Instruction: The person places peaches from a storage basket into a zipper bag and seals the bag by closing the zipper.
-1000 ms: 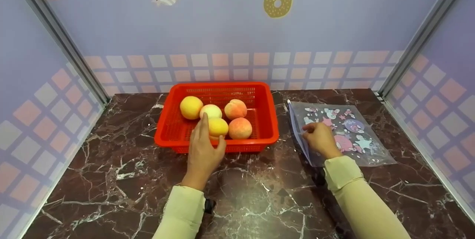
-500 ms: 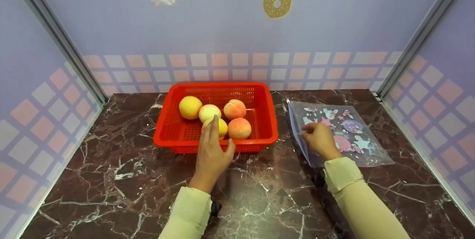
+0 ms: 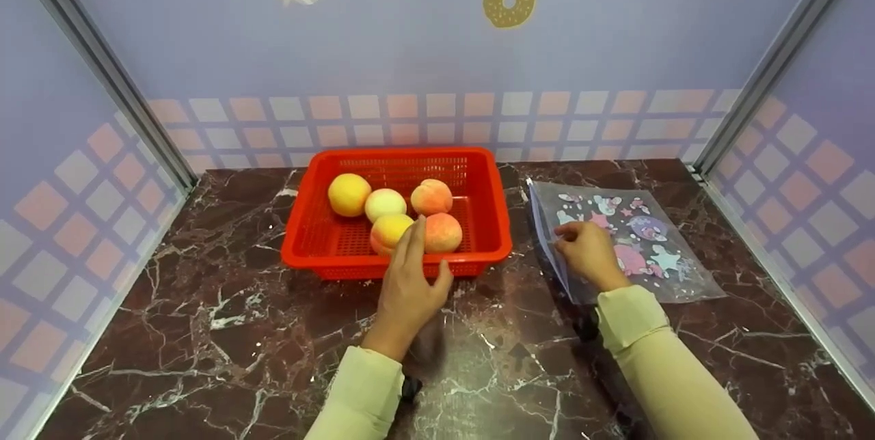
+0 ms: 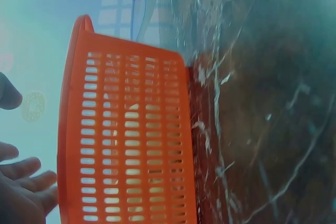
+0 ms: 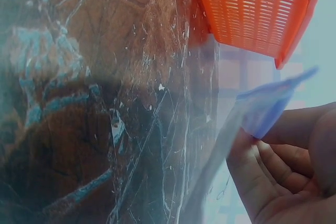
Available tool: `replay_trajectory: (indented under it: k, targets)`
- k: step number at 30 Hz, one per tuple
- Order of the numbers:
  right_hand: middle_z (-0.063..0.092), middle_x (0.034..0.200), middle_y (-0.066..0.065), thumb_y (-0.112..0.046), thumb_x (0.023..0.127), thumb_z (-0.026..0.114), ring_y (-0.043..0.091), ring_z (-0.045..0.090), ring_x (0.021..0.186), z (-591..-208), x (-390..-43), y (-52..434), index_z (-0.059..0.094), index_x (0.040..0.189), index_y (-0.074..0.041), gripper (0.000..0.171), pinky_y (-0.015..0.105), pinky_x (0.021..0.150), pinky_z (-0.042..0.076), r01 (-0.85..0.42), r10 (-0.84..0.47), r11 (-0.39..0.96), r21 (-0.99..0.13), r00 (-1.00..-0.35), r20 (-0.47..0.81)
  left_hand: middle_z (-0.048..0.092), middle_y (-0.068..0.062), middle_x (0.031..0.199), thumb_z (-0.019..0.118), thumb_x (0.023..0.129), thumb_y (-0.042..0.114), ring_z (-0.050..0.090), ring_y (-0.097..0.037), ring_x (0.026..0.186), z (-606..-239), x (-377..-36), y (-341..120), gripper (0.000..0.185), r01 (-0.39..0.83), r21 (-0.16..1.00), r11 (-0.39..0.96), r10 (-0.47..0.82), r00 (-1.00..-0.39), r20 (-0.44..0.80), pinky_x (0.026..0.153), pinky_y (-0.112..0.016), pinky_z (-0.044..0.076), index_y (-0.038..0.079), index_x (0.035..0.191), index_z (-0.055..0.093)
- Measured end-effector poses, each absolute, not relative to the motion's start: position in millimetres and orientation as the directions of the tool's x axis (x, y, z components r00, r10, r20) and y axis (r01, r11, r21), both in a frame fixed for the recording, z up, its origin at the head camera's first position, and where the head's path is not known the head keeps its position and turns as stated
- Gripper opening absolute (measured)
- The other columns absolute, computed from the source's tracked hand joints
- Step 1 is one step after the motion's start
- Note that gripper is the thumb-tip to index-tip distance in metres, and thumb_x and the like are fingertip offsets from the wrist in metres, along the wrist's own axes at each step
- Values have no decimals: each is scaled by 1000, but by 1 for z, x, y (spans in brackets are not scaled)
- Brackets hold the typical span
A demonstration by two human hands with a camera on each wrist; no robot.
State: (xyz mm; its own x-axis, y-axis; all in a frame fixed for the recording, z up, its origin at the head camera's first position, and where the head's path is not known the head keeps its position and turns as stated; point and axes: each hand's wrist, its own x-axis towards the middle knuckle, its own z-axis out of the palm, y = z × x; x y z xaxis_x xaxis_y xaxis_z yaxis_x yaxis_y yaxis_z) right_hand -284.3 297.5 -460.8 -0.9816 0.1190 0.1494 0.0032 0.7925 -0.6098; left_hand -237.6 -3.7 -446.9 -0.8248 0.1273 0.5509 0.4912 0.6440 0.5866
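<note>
On the dark marble surface (image 3: 205, 331) the red basket (image 3: 321, 249) holds five peaches, unmoved. The left hand (image 3: 410, 286) has slid rightward along the basket's near rim since a second ago, fingers straight and apart, its fingertips now between the front yellow peach (image 3: 388, 231) and the pink peach (image 3: 444, 231). Right of the basket, the right hand (image 3: 588, 255) still pinches the printed zip bag's (image 3: 656, 249) left edge.

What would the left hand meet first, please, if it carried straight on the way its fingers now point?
Most likely the left hand meets the orange-pink peach or the yellow-orange peach inside the red slotted plastic basket; its height above the near rim is unclear.
</note>
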Motion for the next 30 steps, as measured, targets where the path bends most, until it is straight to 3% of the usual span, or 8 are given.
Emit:
replay_trajectory:
  k: [11, 20, 30]
  targets:
    - [72, 94, 19, -4, 81, 60, 27, 64, 82, -456, -286, 298, 71, 106, 2, 28, 35, 71, 50, 8, 117, 791, -612, -983, 138, 49, -19, 142, 67, 85, 15, 50, -30, 131, -452, -226, 18, 67, 554, 607, 570, 166, -801, 575, 110, -42, 40, -1, 144, 41]
    - [72, 94, 19, -5, 81, 60, 28, 65, 83, -455, -285, 301, 72, 106, 2, 28, 39, 73, 51, 2, 122, 798, -603, -980, 158, 49, -15, 144, 65, 85, 16, 48, -27, 133, -449, -223, 40, 67, 543, 654, 527, 176, -823, 541, 110, -41, 39, 5, 146, 40]
    - [72, 94, 19, -4, 81, 61, 26, 64, 81, -449, -288, 300, 72, 107, 2, 29, 34, 70, 50, -7, 121, 784, -621, -979, 164, 49, -11, 145, 64, 86, 18, 52, -26, 130, -440, -222, 56, 68, 544, 686, 483, 210, -832, 513, 109, -42, 41, 11, 149, 39]
